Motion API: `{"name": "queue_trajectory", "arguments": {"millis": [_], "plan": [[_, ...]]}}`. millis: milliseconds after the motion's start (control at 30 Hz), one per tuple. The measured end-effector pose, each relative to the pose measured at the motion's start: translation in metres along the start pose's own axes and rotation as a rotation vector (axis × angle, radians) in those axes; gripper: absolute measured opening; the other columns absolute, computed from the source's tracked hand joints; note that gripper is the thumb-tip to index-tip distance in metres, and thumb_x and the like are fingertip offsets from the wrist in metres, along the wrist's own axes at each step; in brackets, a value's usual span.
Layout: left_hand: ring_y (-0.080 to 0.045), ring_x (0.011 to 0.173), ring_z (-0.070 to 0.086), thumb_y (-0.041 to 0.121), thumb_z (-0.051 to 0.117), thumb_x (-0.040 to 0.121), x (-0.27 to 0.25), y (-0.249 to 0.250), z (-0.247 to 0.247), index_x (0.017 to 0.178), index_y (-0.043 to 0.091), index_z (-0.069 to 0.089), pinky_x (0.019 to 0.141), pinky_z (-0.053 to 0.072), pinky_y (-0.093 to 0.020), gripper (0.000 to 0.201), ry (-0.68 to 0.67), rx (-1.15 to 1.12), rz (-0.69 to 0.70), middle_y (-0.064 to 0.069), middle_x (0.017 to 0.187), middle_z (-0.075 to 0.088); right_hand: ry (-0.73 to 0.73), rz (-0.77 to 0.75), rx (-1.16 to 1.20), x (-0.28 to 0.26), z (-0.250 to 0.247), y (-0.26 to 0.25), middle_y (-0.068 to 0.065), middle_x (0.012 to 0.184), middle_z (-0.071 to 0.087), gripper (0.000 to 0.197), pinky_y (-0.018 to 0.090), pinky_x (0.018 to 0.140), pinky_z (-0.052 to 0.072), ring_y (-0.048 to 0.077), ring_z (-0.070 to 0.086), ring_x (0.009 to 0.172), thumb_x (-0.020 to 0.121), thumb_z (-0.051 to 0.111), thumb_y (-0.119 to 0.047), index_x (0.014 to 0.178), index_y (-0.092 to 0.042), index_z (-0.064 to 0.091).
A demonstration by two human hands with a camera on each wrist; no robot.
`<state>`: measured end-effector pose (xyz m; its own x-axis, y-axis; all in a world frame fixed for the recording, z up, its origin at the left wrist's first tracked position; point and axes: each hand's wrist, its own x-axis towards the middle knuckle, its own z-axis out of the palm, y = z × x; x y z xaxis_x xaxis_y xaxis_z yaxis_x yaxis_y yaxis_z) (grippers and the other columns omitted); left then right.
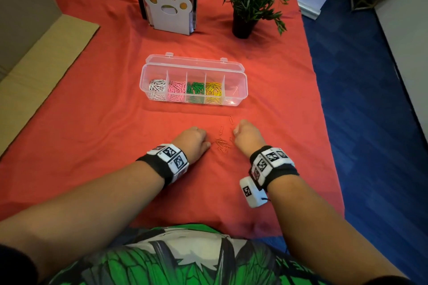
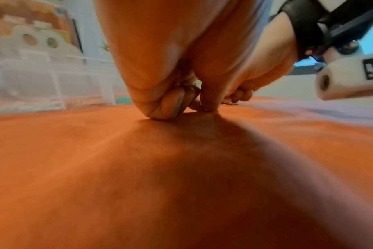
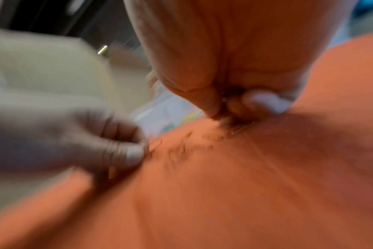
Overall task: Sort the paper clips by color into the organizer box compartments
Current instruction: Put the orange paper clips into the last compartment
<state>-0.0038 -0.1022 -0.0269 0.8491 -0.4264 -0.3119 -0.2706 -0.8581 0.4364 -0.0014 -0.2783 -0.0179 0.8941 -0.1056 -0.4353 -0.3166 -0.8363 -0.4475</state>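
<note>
Spread over the whole table: a red cloth [image 1: 92, 104]. Set at mid-table, lid open: a clear organizer box [image 1: 240, 97] with five compartments in a row. Already filled, left to right: white clips [image 1: 157, 89], pink clips [image 1: 177, 91], green clips [image 1: 195, 90], yellow clips [image 1: 213, 92]. Nearly bare: the rightmost compartment [image 1: 234, 91], with what looks like a single red clip inside, hard to make out through the plastic. By that count, four colours done and one left.

Still on the cloth, nearer than the box: a small heap of red paper clips [image 1: 222, 144], poorly visible against the red fabric, plus two strays [image 1: 221, 130] lying just beyond the heap toward the box. Probably the last batch to move, all bound for the rightmost compartment.

Flanking the heap, knuckles up, wrists low on the cloth: the left hand [image 1: 193, 140] and the right hand [image 1: 246, 136]. Left fingers [image 2: 170, 104] curled under, thumb tip [image 2: 210, 102] pressed down to the cloth at the heap's edge; any clip pinched there too small to confirm. Right fingers [image 3: 234, 107] bunched tight at the heap's other edge, seemingly nipping clips, though motion blur in the right wrist view hides the contact, so grip uncertain.
</note>
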Motion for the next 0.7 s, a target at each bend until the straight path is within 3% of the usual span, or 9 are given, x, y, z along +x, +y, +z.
{"name": "queue_trajectory", "arguments": {"millis": [100, 167, 233, 300, 400, 467, 533, 600, 700], "plan": [[-0.028, 0.088, 0.057, 0.027, 0.049, 0.092, 0.002, -0.001, -0.007, 0.093, 0.006, 0.059, 0.077, 0.043, -0.033, 0.023, -0.002, -0.265, -0.123, -0.013, 0.091, 0.062, -0.040, 0.112, 0.498, -0.002, -0.006, 0.009, -0.001, 0.069, 0.051, 0.025, 0.026, 0.054, 0.036, 0.015, 0.045, 0.060, 0.089, 0.043, -0.005, 0.071, -0.022, 0.045], [-0.022, 0.063, 0.048, 0.023, 0.052, 0.089, 0.001, 0.001, -0.014, 0.077, 0.013, 0.056, 0.055, 0.038, -0.028, 0.016, -0.059, -0.714, -0.266, -0.005, 0.065, 0.052, -0.097, 0.161, 0.867, -0.010, -0.009, 0.012, -0.002, 0.065, 0.044, 0.024, 0.019, 0.041, 0.027, 0.009, 0.034, 0.051, 0.093, 0.041, -0.002, 0.078, -0.020, 0.048], [-0.014, 0.043, 0.039, 0.021, 0.048, 0.081, -0.002, 0.003, -0.022, 0.065, 0.016, 0.047, 0.041, 0.028, -0.019, 0.017, -0.115, -1.180, -0.413, 0.000, 0.054, 0.040, -0.187, 0.166, 1.118, -0.017, -0.013, 0.013, -0.002, 0.064, 0.043, 0.024, 0.016, 0.042, 0.028, 0.007, 0.034, 0.051, 0.094, 0.038, 0.000, 0.089, -0.017, 0.055], [-0.011, 0.040, 0.037, 0.015, 0.039, 0.073, -0.006, 0.004, -0.032, 0.062, 0.015, 0.044, 0.040, 0.029, -0.016, 0.012, -0.206, -1.493, -0.442, 0.000, 0.052, 0.040, -0.261, 0.169, 1.318, -0.022, -0.016, 0.016, -0.001, 0.065, 0.045, 0.026, 0.018, 0.046, 0.037, 0.009, 0.040, 0.054, 0.092, 0.036, -0.001, 0.094, -0.012, 0.060], [-0.012, 0.045, 0.049, 0.016, 0.038, 0.062, -0.011, 0.003, -0.043, 0.067, 0.011, 0.056, 0.042, 0.042, -0.017, 0.020, -0.275, -1.620, -0.402, -0.001, 0.055, 0.052, -0.302, 0.244, 1.560, -0.026, -0.019, 0.017, 0.003, 0.066, 0.050, 0.020, 0.024, 0.051, 0.050, 0.016, 0.054, 0.060, 0.079, 0.043, -0.011, 0.085, -0.006, 0.062], [-0.009, 0.046, 0.054, 0.010, 0.033, 0.072, -0.007, 0.006, -0.041, 0.075, 0.010, 0.061, 0.043, 0.045, -0.016, 0.028, -0.276, -1.549, -0.423, 0.001, 0.057, 0.056, -0.268, 0.308, 1.533, -0.026, -0.019, 0.016, 0.002, 0.063, 0.051, 0.022, 0.022, 0.047, 0.047, 0.016, 0.052, 0.057, 0.078, 0.044, -0.021, 0.077, -0.007, 0.061], [-0.006, 0.044, 0.048, 0.012, 0.035, 0.084, -0.004, 0.014, -0.037, 0.075, 0.014, 0.063, 0.040, 0.039, -0.014, 0.029, -0.233, -1.385, -0.444, 0.004, 0.056, 0.051, -0.170, 0.384, 1.349, -0.024, -0.019, 0.015, -0.003, 0.055, 0.045, 0.026, 0.018, 0.042, 0.036, 0.011, 0.040, 0.048, 0.087, 0.043, -0.026, 0.070, -0.012, 0.058], [-0.009, 0.042, 0.039, 0.021, 0.048, 0.087, 0.001, 0.021, -0.030, 0.066, 0.017, 0.063, 0.039, 0.030, -0.015, 0.027, -0.141, -1.174, -0.432, 0.004, 0.054, 0.042, -0.068, 0.371, 0.943, -0.021, -0.019, 0.015, -0.007, 0.054, 0.042, 0.022, 0.020, 0.045, 0.031, 0.012, 0.037, 0.050, 0.087, 0.048, -0.021, 0.066, -0.019, 0.053], [-0.010, 0.041, 0.032, 0.027, 0.051, 0.090, 0.006, 0.027, -0.017, 0.062, 0.018, 0.062, 0.038, 0.027, -0.016, 0.032, -0.082, -0.996, -0.360, 0.002, 0.052, 0.038, -0.010, 0.172, 0.119, -0.021, -0.017, 0.017, 0.002, 0.082, 0.059, 0.011, 0.027, 0.070, 0.042, 0.023, 0.056, 0.084, 0.089, 0.047, -0.022, 0.084, -0.016, 0.055]]}}
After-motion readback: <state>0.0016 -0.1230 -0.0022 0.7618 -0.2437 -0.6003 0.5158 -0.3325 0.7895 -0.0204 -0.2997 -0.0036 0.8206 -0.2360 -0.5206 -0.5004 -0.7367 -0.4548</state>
